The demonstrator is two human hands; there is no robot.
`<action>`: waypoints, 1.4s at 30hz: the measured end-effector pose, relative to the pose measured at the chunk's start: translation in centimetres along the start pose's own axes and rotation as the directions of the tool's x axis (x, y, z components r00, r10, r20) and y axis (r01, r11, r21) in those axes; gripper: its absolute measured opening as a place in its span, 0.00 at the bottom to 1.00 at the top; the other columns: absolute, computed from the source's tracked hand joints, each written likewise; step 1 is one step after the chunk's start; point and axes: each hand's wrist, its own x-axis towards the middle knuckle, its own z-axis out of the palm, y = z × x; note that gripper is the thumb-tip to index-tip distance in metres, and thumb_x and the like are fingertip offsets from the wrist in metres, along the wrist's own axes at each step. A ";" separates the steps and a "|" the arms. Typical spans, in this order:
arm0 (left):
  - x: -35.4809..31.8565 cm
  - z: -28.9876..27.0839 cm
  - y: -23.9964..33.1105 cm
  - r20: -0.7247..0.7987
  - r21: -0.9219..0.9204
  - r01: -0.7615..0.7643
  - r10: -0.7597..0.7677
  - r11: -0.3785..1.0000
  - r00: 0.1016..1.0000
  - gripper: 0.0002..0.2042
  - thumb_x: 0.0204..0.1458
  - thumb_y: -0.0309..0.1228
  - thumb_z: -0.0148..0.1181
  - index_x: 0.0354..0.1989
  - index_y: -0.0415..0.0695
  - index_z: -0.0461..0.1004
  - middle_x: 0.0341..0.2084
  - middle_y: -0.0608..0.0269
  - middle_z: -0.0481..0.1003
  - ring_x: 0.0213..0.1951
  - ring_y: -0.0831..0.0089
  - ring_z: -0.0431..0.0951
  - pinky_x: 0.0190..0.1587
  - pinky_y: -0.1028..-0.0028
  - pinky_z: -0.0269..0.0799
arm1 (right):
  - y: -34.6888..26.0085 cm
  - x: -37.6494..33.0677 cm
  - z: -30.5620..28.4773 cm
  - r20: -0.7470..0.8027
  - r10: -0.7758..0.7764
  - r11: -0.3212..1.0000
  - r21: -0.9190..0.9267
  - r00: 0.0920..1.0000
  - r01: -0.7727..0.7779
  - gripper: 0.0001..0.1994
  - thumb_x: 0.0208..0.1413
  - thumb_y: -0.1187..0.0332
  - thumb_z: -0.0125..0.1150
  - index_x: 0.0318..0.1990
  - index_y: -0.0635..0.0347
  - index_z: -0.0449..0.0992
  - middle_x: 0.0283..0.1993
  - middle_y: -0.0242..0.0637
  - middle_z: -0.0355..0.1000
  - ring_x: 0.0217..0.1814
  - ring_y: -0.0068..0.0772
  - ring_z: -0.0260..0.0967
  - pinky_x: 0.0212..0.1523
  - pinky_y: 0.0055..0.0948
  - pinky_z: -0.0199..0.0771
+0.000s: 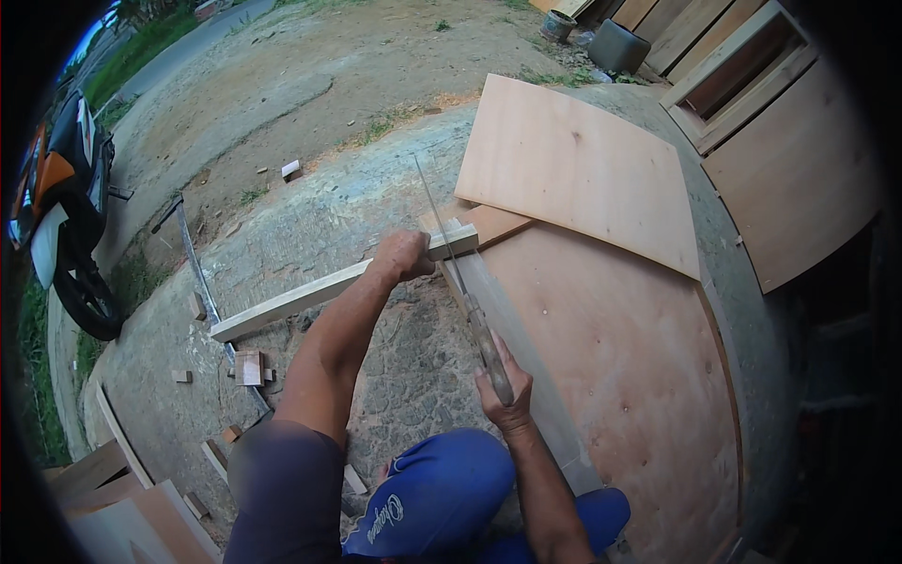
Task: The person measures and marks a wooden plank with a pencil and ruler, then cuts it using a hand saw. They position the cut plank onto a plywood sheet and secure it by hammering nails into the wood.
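Observation:
My left hand [406, 255] presses down on a long pale wooden batten [291, 303], close to its right end. That end rests on the edge of a stack of plywood sheets [620, 348]. My right hand [504, 383] grips the wooden handle of a hand saw [442, 230]. The thin blade runs away from me and crosses the batten just right of my left hand. My knee in blue trousers [442, 493] is below, between both arms.
A paler plywood sheet [573, 169] lies on the stack's far side. Offcut blocks [249, 367] and a long metal bar [202, 282] lie on the concrete slab at left. A motorbike [61, 207] stands far left. Wooden frames [742, 75] lean at top right.

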 end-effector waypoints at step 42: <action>3.3 1.5 5.2 -0.520 -0.013 -0.278 0.232 0.960 0.822 0.36 0.49 0.50 0.66 0.64 0.46 0.62 0.52 0.41 0.72 0.54 0.46 0.72 0.54 0.52 0.69 | 0.8 -18.5 -21.4 -0.849 0.053 0.556 -0.412 0.526 -0.722 0.24 0.53 0.79 0.60 0.59 0.46 0.73 0.43 0.45 0.72 0.45 0.57 0.72 0.44 0.49 0.73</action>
